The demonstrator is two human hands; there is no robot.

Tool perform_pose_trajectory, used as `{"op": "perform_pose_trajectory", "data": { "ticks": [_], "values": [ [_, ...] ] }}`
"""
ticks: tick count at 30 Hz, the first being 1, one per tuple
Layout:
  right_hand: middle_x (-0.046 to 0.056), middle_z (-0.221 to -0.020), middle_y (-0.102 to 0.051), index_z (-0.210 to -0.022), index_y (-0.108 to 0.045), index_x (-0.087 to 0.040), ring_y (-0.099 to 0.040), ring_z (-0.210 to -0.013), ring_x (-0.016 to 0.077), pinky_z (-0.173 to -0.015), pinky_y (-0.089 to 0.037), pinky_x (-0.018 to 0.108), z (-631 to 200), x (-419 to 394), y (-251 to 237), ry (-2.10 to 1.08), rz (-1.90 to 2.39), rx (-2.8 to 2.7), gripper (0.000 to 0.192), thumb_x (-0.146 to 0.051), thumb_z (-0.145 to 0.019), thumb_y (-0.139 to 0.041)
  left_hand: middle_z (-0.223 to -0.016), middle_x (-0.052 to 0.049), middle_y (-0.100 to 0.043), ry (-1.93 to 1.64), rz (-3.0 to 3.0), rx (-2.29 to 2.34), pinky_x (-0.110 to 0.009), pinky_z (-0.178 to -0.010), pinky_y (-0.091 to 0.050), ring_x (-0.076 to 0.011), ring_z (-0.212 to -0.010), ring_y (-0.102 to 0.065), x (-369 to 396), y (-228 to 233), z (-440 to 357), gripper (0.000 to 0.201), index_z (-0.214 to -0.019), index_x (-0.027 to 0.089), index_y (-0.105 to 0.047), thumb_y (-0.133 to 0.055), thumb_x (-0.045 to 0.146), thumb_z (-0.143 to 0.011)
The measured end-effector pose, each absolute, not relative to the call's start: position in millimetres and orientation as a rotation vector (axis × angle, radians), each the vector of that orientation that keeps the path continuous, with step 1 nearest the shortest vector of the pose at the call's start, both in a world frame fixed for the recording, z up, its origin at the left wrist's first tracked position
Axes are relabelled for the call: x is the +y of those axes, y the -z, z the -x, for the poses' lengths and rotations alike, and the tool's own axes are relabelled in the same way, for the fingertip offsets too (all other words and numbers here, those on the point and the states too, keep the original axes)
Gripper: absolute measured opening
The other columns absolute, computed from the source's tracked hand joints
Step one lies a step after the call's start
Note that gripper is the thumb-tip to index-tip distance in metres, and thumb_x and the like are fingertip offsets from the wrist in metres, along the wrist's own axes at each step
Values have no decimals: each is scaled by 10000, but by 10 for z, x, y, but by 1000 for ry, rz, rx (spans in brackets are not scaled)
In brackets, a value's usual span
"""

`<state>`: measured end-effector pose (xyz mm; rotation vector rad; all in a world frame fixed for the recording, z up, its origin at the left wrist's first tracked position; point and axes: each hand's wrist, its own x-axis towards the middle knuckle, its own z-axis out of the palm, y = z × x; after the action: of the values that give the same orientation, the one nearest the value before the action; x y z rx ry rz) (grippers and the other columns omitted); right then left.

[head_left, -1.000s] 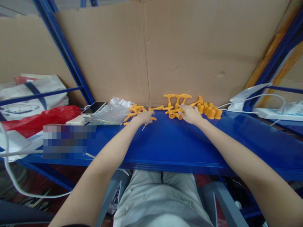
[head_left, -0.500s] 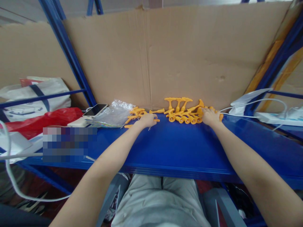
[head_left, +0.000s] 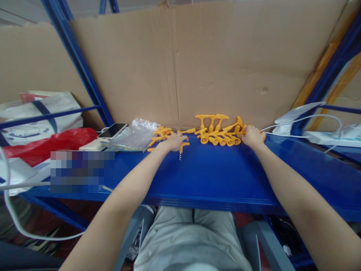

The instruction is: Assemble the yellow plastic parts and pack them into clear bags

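My left hand [head_left: 176, 142] is closed at the middle back of the blue shelf, fingers over the yellow handle of a corkscrew [head_left: 184, 144]. Its metal spiral points toward me. Behind and left of that hand lies a loose pile of yellow corkscrews [head_left: 162, 131], partly covered by it. My right hand [head_left: 253, 136] is closed around a yellow plastic piece [head_left: 264, 136] at the right end of the yellow parts; most of the piece is hidden. Beside it lies a row of yellow parts with open bell-shaped ends [head_left: 216, 141], with T-shaped yellow parts [head_left: 212, 121] behind, against the cardboard.
A clear plastic bag [head_left: 132, 134] and a phone [head_left: 113, 130] lie left of the pile. Further left are a red bag [head_left: 56, 142] and white cable [head_left: 12, 222]. A power strip [head_left: 329, 139] sits at right. Cardboard [head_left: 225, 60] walls off the back.
The corkscrew at my left hand has turned, so its spiral now points more straight toward me and shows more fully. My right hand has shifted slightly. The view has tilted a little.
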<state>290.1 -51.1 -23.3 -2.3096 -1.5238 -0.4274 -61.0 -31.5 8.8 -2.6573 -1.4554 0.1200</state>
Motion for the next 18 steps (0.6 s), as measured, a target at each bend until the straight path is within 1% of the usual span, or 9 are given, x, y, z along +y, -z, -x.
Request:
{"op": "perform_pose_trajectory", "data": {
  "ticks": [4,9,15,18],
  "values": [
    [213,-1149,-673,-1168,-583,-113,-594,-1099,361,-959,-353,593,-2895,-502,244,454,2330,-1566,399,-278,-830,-450,-1409,-69,-572,-181,2757,-1377,-358,-1022,-448,-242,-1241,-564,-277,-43,619,596,-1428,316,-462,-537,142,-863],
    [220,-1106,-693,-1106,-619,-120,-621,-1066,371,-929,-370,583,-2908,-491,218,516,2313,-1557,363,-283,-833,-445,-1409,-49,-594,-112,2781,-1357,-335,-1048,-437,-241,-1262,-573,-235,-21,611,550,-1404,330,-524,-579,221,-867],
    [193,-1069,-716,-1090,-664,-165,-656,-1042,378,-938,-384,578,-2908,-506,154,416,2330,-1496,342,-334,-844,-495,-1389,-55,-616,-175,2771,-1339,-277,-1028,-450,-217,-1249,-594,-250,-40,591,620,-1427,298,-535,-510,88,-844],
    [194,-1100,-711,-1125,-668,-155,-655,-1071,373,-966,-378,568,-2900,-510,137,392,2331,-1456,354,-289,-844,-501,-1380,-62,-625,-137,2801,-1330,-281,-1028,-451,-222,-1232,-606,-251,-34,578,561,-1375,273,-596,-497,89,-854]
  ]
}}
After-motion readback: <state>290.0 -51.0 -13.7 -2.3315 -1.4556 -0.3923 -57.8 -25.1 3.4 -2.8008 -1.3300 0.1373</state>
